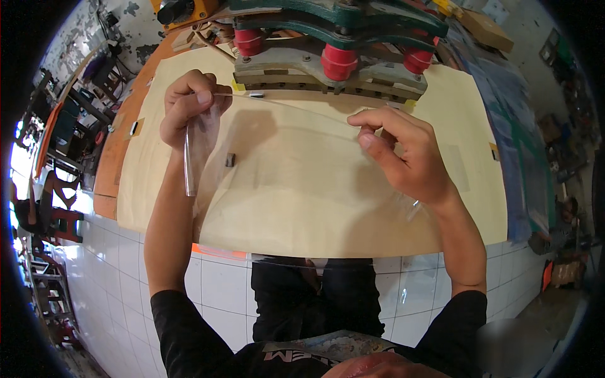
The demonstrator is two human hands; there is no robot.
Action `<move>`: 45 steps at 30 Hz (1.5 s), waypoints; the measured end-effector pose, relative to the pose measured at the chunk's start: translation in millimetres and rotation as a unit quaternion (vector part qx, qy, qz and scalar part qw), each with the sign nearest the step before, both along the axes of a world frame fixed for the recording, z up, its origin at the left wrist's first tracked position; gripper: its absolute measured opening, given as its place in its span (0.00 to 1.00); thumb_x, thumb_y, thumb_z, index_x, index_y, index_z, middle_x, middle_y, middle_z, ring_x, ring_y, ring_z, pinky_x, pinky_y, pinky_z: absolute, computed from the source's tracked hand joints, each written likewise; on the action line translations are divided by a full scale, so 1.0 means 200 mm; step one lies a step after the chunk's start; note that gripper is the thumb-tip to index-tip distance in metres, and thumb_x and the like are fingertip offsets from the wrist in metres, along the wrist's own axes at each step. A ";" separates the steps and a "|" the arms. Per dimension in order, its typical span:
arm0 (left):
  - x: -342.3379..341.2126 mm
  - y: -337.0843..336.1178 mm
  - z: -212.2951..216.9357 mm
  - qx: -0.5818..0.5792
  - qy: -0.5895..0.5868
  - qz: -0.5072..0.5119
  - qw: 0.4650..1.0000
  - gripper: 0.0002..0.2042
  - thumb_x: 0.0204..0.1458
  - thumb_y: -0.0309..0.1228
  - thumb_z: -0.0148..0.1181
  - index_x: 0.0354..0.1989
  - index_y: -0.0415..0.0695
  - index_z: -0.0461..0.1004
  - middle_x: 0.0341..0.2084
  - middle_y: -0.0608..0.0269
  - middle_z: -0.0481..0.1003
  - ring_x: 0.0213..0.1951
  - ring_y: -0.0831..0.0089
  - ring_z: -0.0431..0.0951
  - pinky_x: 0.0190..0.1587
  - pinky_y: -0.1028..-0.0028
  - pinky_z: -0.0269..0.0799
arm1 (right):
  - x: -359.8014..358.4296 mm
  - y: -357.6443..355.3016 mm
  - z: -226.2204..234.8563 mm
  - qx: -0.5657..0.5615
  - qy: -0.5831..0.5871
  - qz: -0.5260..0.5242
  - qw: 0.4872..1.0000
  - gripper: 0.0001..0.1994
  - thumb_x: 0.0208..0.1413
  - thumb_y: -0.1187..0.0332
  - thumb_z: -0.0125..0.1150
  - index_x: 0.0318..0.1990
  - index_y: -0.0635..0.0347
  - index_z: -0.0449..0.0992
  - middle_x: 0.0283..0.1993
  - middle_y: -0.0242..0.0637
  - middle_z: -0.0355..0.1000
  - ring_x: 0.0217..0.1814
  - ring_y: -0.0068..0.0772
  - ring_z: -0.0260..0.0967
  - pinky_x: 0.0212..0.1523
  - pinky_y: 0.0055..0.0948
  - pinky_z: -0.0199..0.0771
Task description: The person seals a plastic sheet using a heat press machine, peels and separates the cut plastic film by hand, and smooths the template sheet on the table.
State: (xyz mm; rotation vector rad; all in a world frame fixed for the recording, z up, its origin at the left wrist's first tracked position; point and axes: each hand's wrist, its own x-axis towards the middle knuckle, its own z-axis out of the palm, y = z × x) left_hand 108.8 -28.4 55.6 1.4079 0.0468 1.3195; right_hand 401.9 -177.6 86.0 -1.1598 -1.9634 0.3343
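A clear plastic sheet (pixel 208 142) is stretched between my two hands over a table covered in pale yellow sheeting (pixel 472 208). My left hand (pixel 189 108) is closed, thumb against curled fingers, on the sheet's upper left corner. Below that hand the plastic hangs in shiny folds. At the upper right end of the taut edge, my right hand (pixel 409 151) pinches the sheet between thumb and fingers. The sheet's lower reach drapes toward the near edge of the table, and its exact outline is hard to make out there.
Just beyond my hands stands a machine with a dark green frame (pixel 391 25) and red cylindrical mounts (pixel 339 62) above a metal bar. Blue plastic sheeting (pixel 482 94) lies along the right side. A small dark block (pixel 230 160) sits near my left forearm. White floor tiles (pixel 220 283) show below.
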 end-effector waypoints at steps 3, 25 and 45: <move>0.01 -0.01 0.01 -0.003 0.004 0.002 1.000 0.08 0.44 0.30 0.52 0.20 0.43 0.60 0.15 0.64 0.60 0.18 0.74 0.57 0.25 0.72 0.54 | 0.00 0.01 -0.01 0.011 0.000 0.005 1.000 0.09 0.57 0.75 0.57 0.44 0.61 0.77 0.33 0.37 0.73 0.26 0.27 0.70 0.28 0.24 0.73; 0.06 -0.07 0.03 -0.024 0.029 0.018 0.999 0.08 0.40 0.29 0.54 0.19 0.43 0.62 0.14 0.66 0.57 0.19 0.75 0.53 0.28 0.70 0.50 | 0.00 0.00 0.00 -0.013 -0.005 0.022 1.000 0.06 0.56 0.77 0.58 0.41 0.63 0.75 0.34 0.37 0.74 0.27 0.26 0.71 0.27 0.23 0.72; 0.09 -0.11 0.04 -0.023 0.045 0.038 0.998 0.08 0.40 0.29 0.52 0.17 0.43 0.59 0.13 0.67 0.55 0.19 0.77 0.51 0.25 0.72 0.46 | -0.01 0.00 -0.01 -0.010 0.008 0.025 1.000 0.07 0.55 0.77 0.59 0.42 0.62 0.76 0.32 0.36 0.74 0.23 0.24 0.67 0.24 0.22 0.68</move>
